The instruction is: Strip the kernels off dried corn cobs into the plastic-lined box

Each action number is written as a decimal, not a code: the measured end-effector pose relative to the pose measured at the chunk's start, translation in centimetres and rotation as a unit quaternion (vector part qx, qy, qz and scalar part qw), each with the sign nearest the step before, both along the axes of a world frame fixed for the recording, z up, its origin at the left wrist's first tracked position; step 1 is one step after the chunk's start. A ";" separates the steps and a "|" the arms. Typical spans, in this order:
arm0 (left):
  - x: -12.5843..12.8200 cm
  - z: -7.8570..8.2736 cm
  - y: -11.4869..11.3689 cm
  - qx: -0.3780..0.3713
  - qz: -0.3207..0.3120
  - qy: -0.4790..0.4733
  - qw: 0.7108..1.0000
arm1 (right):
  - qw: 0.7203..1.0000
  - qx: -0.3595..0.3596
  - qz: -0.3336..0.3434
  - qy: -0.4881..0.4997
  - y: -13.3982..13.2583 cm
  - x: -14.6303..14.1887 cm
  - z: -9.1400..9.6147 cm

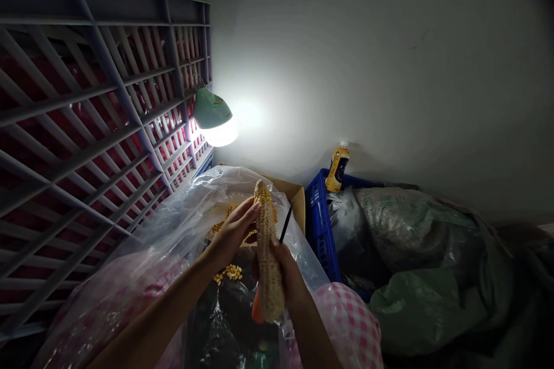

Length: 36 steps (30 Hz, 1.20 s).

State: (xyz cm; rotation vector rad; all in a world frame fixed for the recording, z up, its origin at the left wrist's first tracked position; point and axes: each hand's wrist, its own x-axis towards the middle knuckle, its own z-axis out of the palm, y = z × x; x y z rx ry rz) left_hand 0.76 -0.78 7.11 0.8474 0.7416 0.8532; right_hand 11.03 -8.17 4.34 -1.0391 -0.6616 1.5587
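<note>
A corn cob (269, 265), mostly stripped to pale bare rows, is held lengthwise in front of me with its tip pointing away. Yellow kernels remain near that tip. My left hand (236, 228) is closed on the cob's upper part, thumb along its side. My right hand (289, 271) is wrapped around an orange-handled tool (258, 307) and also presses against the cob's right side. The tool's thin dark shaft (286, 222) sticks out above that hand; its exact kind is unclear. Below the hands, loose corn kernels (232, 272) lie on dark plastic.
A clear plastic bag (173, 225) lines a cardboard box (296, 193) holding more kernels. Left stands a slatted crate (142, 121) with a lit bulb lamp (214, 118) hanging from it. On the right, a blue basket (319, 230) holds bags and a yellow bottle (337, 167).
</note>
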 end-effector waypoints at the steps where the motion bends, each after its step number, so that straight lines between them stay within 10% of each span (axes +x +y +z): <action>1: 0.0 -0.1 0.1 0.010 0.013 0.006 1.000 | 0.998 0.009 -0.002 -0.056 0.1 0.1 0.0; 5: 0.0 -0.4 0.3 0.040 0.026 0.025 0.999 | 0.979 0.026 -0.006 -0.203 0.5 0.1 -0.3; 36: 0.5 0.0 -1.1 0.013 -0.011 0.052 0.998 | 0.996 -0.086 -0.005 -0.025 -0.8 -1.5 -1.1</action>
